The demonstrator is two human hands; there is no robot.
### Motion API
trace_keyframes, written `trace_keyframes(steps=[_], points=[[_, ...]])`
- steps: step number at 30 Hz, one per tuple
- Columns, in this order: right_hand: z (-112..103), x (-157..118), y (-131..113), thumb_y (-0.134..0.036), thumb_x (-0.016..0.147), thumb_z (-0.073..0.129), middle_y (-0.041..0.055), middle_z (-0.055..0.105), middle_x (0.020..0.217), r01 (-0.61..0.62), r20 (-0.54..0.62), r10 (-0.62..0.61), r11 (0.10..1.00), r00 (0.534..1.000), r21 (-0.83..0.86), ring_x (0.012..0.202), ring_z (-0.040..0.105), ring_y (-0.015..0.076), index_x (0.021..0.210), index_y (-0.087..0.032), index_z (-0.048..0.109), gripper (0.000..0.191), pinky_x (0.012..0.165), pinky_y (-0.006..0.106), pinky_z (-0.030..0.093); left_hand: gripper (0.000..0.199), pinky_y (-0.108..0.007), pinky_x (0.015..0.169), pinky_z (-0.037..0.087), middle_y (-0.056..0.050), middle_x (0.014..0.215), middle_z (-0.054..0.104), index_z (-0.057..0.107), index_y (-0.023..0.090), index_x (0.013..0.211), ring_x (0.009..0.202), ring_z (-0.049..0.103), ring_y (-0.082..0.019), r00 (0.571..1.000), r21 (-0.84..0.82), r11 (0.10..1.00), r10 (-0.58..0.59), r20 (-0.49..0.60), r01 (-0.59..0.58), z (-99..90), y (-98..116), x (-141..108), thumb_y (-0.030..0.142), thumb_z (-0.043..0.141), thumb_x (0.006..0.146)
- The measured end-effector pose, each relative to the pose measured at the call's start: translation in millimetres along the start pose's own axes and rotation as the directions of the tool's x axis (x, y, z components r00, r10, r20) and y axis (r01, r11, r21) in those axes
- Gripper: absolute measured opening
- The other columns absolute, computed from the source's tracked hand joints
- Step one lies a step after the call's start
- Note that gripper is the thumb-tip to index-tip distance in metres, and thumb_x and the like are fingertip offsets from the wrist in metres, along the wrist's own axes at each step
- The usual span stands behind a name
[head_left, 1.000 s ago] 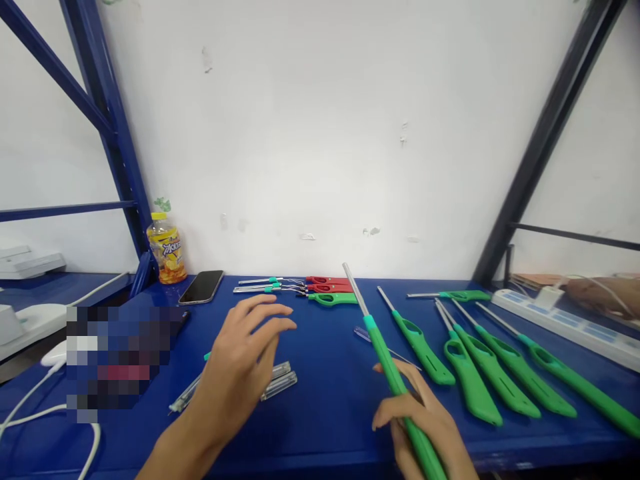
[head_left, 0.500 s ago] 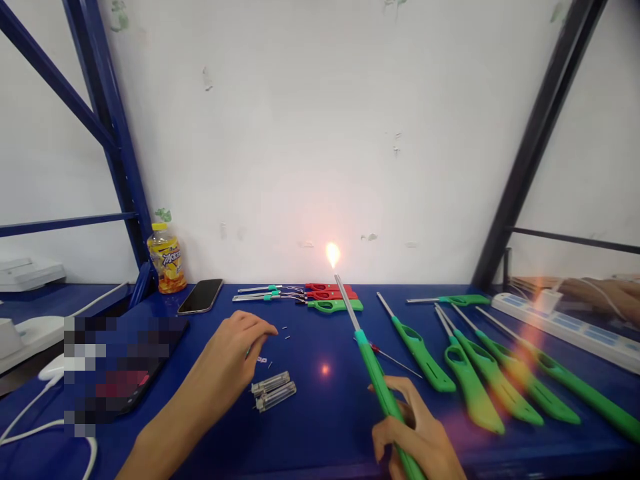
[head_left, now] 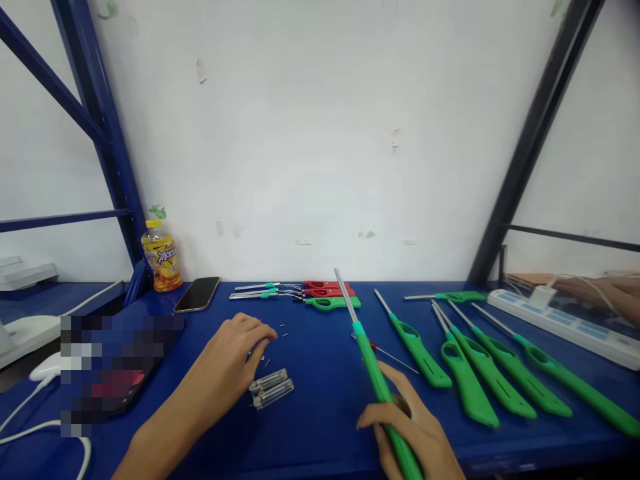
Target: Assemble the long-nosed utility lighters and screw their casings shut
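My right hand is wrapped round a green long-necked lighter, its metal tube pointing up and away, with no flame at the tip. My left hand hovers over the blue table with fingers bent and thumb near the index finger; whether anything is between them cannot be made out. Just right of its wrist lie two clear fuel tanks, with tiny screws beyond. Several green lighters lie at the right. A red-handled screwdriver rests behind the held lighter.
Red and green handles with loose wired tubes lie by the wall. A phone and a yellow-capped bottle stand back left. White cables run at left. A power strip and another person's hand are at far right.
The flame at the lighter's tip has gone out. My right hand has shifted slightly left with the lighter still in it. The whole view has moved a little.
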State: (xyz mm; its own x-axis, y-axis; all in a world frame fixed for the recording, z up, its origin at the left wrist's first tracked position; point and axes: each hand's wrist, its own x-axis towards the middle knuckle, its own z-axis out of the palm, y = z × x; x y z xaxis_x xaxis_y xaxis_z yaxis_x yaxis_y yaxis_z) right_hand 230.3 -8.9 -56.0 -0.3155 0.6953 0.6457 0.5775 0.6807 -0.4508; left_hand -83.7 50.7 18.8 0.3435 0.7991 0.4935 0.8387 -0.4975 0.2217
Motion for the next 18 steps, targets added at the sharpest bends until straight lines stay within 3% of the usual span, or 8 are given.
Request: trace_keyframes(steps=[5, 9, 12, 15, 18], points=[[-0.3, -1.0, 4.4, -0.005, 0.098, 0.049, 0.0117, 0.056, 0.151, 0.011, -0.015, -0.011, 0.999, 1.0, -0.047, 0.061, 0.07, 0.0118, 0.106, -0.03, 0.072, 0.035, 0.061, 0.026, 0.058, 0.03, -0.044, 0.092, 0.05, -0.005, 0.107, 0.077, 0.077, 0.024, 0.107, 0.104, 0.067, -0.027, 0.999, -0.006, 0.999, 0.032, 0.005, -0.032, -1.3, 9.8, -0.4, 0.02, 0.047, 0.104], [0.7, -4.5, 7.5, -0.009, 0.098, 0.052, 0.0131, 0.062, 0.151, -0.025, -0.069, 0.021, 0.998, 0.997, -0.055, 0.095, 0.082, 0.0207, 0.143, -0.031, 0.058, 0.051, 0.075, 0.024, 0.065, 0.031, -0.044, 0.091, 0.049, -0.005, 0.105, 0.077, 0.076, 0.024, 0.106, 0.102, 0.067, -0.027, 0.998, 0.016, 0.997, 0.07, -0.001, -0.07, 1.3, 18.1, -1.0, 0.02, 0.046, 0.105], [1.6, -5.3, 5.8, -0.011, 0.099, 0.054, 0.0146, 0.065, 0.15, -0.071, -0.092, 0.066, 0.996, 0.994, -0.048, 0.124, 0.074, 0.0244, 0.157, -0.026, 0.044, 0.06, 0.097, 0.028, 0.062, 0.03, -0.043, 0.09, 0.05, -0.004, 0.105, 0.076, 0.075, 0.025, 0.109, 0.1, 0.068, -0.026, 0.993, 0.004, 0.994, 0.112, -0.022, -0.112, 1.8, 28.3, -2.8, 0.019, 0.045, 0.107], [1.9, -5.1, 4.1, -0.012, 0.101, 0.053, 0.0147, 0.062, 0.154, -0.087, -0.075, 0.083, 0.995, 0.994, -0.044, 0.133, 0.068, 0.0244, 0.157, -0.024, 0.044, 0.058, 0.106, 0.03, 0.058, 0.029, -0.044, 0.094, 0.05, -0.003, 0.106, 0.076, 0.072, 0.027, 0.117, 0.098, 0.069, -0.025, 0.99, -0.026, 0.99, 0.141, -0.027, -0.142, 1.8, 43.9, -6.5, 0.02, 0.044, 0.109], [0.9, -5.7, 3.9, -0.012, 0.102, 0.053, 0.0138, 0.062, 0.155, -0.092, -0.052, 0.091, 0.995, 0.995, -0.027, 0.131, 0.07, 0.0243, 0.158, -0.025, 0.044, 0.058, 0.103, 0.03, 0.06, 0.033, -0.039, 0.089, 0.053, 0.0, 0.112, 0.077, 0.062, 0.032, 0.138, 0.097, 0.072, -0.024, 0.986, -0.081, 0.983, 0.166, -0.007, -0.166, 4.9, 61.6, -10.9, 0.023, 0.045, 0.111]])
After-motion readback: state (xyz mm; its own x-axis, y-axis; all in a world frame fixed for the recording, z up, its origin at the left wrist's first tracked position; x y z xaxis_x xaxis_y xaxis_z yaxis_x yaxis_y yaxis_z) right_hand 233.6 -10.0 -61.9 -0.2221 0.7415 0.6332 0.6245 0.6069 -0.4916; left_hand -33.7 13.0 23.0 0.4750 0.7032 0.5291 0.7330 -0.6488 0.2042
